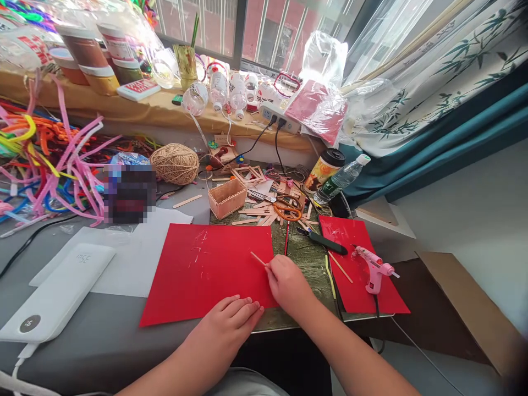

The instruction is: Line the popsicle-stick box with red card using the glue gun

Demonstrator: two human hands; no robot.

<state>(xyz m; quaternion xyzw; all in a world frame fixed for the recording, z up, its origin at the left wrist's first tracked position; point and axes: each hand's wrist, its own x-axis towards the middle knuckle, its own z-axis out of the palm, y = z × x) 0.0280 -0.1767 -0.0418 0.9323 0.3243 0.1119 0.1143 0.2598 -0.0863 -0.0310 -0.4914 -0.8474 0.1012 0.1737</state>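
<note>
My right hand (286,283) pinches a thin wooden stick (258,258) near one end, and the stick points up and left over a red sheet (214,269). Along the sheet's near edge rests my left hand (235,319), fingers stretched out and holding nothing. White scraps or marks show on the sheet's surface. To the right, a pink glue gun (374,269) lies on a second red sheet (388,301), beside another thin wooden stick (340,268). Dark-handled pliers (324,241) reach onto that sheet's left edge.
Behind the sheet are a small wooden box (226,199), orange-handled scissors (287,208), loose craft sticks (259,212) and a twine ball (175,164). A water bottle (340,180) and a cup (324,169) stand back right. A white power bank (58,291) and pipe cleaners (61,148) occupy the left.
</note>
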